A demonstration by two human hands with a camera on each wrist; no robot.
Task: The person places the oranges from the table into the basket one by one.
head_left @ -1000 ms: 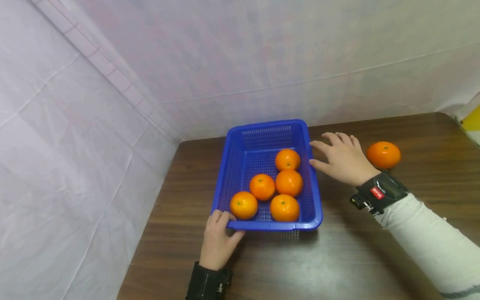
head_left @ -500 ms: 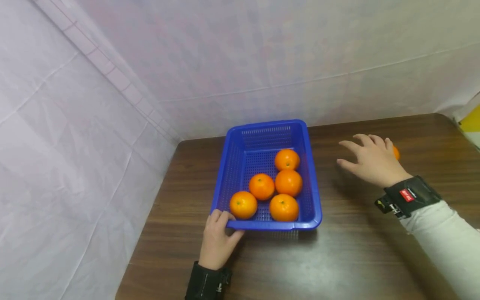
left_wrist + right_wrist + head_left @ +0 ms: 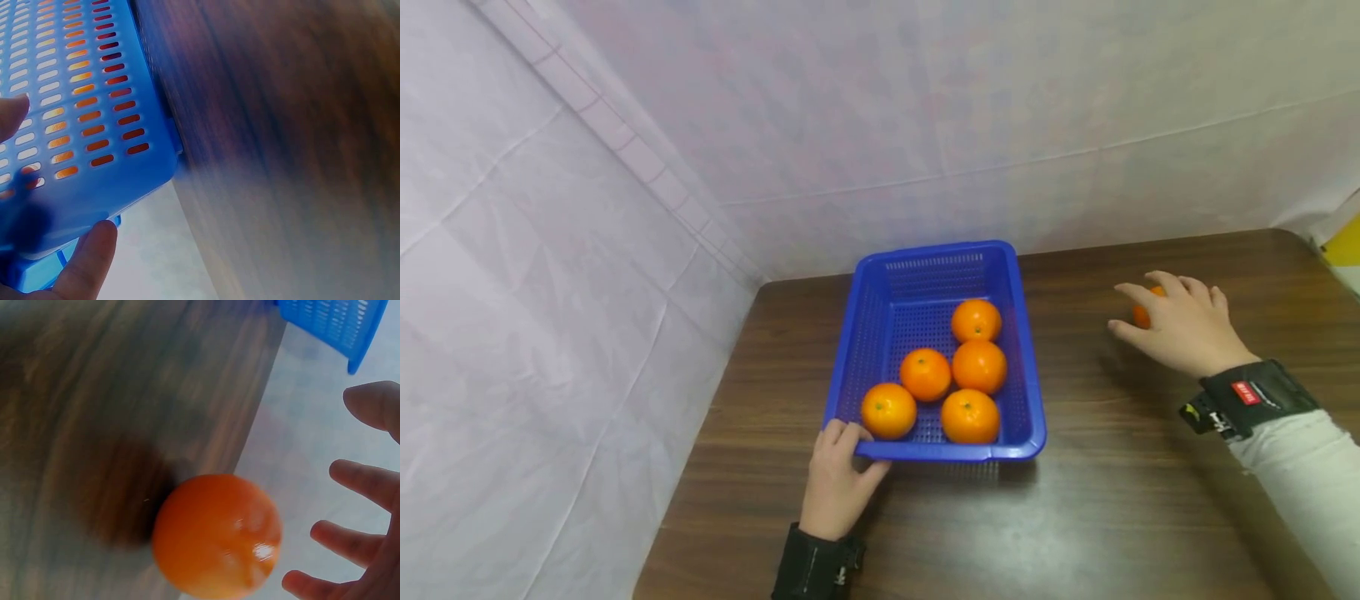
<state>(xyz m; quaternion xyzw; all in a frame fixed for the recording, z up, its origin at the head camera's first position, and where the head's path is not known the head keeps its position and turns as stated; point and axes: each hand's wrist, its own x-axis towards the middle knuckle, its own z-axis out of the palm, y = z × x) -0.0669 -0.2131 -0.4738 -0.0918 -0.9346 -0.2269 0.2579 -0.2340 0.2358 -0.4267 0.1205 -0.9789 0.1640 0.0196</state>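
A blue plastic basket (image 3: 1037,408) with slotted walls holds several oranges (image 3: 977,367), gathered toward its near and right side. My left hand (image 3: 837,483) grips the basket's near left corner, fingers over the rim and thumb against the near wall. In the left wrist view, the thumb and a finger (image 3: 94,256) touch the basket wall (image 3: 112,181). My right hand (image 3: 1191,329) hovers over a lone orange (image 3: 1142,317) on the table, mostly hidden beneath it. In the right wrist view, its spread fingers (image 3: 353,544) stand apart from that orange (image 3: 215,537).
The brown wooden table (image 3: 1097,517) runs under everything. White sheeting (image 3: 925,125) hangs behind the table and along its left side. Something yellow (image 3: 1343,246) shows at the far right edge.
My right hand has moved right, away from the basket's right rim, to over the lone orange. My left hand and the basket have stayed in place.
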